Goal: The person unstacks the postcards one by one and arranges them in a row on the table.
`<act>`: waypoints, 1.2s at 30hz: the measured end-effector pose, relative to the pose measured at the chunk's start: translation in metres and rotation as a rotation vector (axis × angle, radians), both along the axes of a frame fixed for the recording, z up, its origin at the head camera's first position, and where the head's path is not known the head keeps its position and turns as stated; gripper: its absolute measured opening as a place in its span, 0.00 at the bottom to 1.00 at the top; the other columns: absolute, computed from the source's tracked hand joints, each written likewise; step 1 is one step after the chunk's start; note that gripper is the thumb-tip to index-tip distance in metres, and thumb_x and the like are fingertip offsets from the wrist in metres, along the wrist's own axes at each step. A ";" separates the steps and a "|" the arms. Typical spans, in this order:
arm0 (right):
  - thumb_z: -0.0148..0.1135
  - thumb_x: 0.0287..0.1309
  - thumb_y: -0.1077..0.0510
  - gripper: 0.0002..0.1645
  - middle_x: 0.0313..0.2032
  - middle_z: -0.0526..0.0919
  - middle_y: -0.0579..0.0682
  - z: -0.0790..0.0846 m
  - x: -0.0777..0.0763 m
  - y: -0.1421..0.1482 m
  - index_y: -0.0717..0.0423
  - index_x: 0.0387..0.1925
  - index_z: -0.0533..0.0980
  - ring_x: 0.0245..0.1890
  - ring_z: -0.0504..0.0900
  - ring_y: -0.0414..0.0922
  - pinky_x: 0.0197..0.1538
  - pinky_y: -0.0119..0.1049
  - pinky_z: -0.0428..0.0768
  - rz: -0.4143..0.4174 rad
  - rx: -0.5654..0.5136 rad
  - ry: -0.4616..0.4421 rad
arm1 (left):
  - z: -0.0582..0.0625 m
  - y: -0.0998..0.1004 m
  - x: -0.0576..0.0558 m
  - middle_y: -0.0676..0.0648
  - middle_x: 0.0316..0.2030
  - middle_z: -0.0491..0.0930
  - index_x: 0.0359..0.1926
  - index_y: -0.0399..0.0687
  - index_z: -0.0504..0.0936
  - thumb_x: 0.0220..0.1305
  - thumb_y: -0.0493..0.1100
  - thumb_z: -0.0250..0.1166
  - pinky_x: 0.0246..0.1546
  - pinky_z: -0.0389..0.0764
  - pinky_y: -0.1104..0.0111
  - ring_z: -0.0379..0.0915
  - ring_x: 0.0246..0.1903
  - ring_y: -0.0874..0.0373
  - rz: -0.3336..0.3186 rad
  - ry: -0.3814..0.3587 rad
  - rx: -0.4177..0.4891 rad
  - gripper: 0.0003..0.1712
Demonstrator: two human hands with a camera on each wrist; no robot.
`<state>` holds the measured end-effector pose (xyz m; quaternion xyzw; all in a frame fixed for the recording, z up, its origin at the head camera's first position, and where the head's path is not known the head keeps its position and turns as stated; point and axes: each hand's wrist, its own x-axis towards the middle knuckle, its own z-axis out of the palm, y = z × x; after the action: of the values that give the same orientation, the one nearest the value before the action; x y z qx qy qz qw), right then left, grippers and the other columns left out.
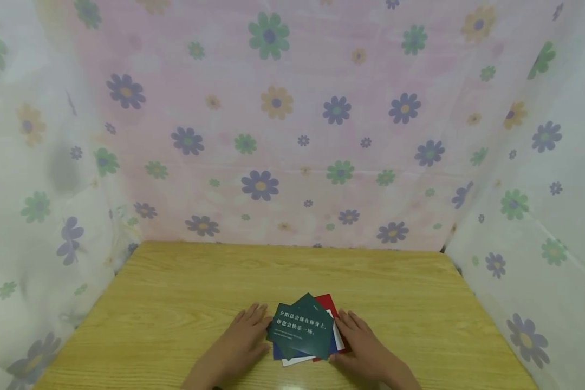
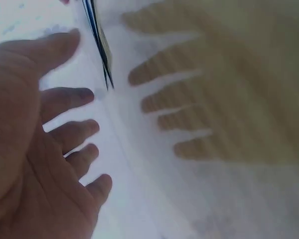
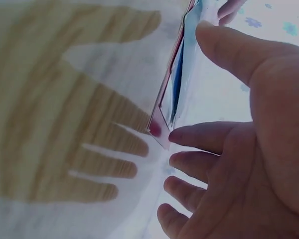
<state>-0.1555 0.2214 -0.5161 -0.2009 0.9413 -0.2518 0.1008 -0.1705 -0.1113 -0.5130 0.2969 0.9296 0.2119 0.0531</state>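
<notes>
A loose, fanned pile of cards lies on the wooden table (image 1: 185, 303), near its front edge. Uppermost are dark green cards (image 1: 302, 331), one printed with white Chinese characters. From beneath them peek a blue card (image 1: 277, 352), a white card (image 1: 294, 361) and a red card (image 1: 324, 299). My left hand (image 1: 242, 341) rests at the pile's left side, fingers extended. On the opposite side my right hand (image 1: 365, 346) lies with its fingers along the red and white edges. In the right wrist view the cards' edges (image 3: 177, 82) stand close to the fingertips.
Behind the table hangs a pink flowered cloth (image 1: 302, 157). White flowered cloth sheets stand along the left (image 1: 44, 179) and right (image 1: 531, 179) sides. The glossy tabletop mirrors both hands in the wrist views.
</notes>
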 end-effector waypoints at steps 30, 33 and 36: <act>0.75 0.47 0.31 0.59 0.78 0.55 0.61 -0.001 -0.019 -0.005 0.60 0.72 0.66 0.78 0.49 0.64 0.75 0.67 0.55 -0.003 0.031 0.039 | 0.004 -0.005 -0.031 0.38 0.78 0.54 0.75 0.43 0.66 0.50 0.62 0.76 0.76 0.48 0.38 0.43 0.79 0.38 -0.010 -0.110 -0.021 0.56; 0.76 0.46 0.31 0.59 0.78 0.56 0.60 -0.002 -0.020 -0.004 0.59 0.72 0.67 0.78 0.49 0.64 0.75 0.67 0.56 -0.006 0.025 0.041 | 0.006 -0.006 -0.036 0.39 0.79 0.52 0.76 0.47 0.65 0.47 0.65 0.77 0.76 0.46 0.37 0.41 0.79 0.37 -0.018 -0.168 -0.012 0.59; 0.77 0.46 0.31 0.59 0.78 0.56 0.59 -0.004 -0.021 -0.005 0.57 0.72 0.67 0.79 0.49 0.63 0.74 0.68 0.57 0.004 0.004 0.029 | 0.007 -0.006 -0.039 0.39 0.79 0.51 0.76 0.50 0.66 0.45 0.65 0.78 0.76 0.45 0.37 0.39 0.79 0.37 -0.020 -0.199 0.008 0.60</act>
<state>-0.1763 0.2168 -0.5197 -0.2065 0.9427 -0.2469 0.0879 -0.2095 -0.1171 -0.5058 0.2840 0.9158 0.2436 0.1459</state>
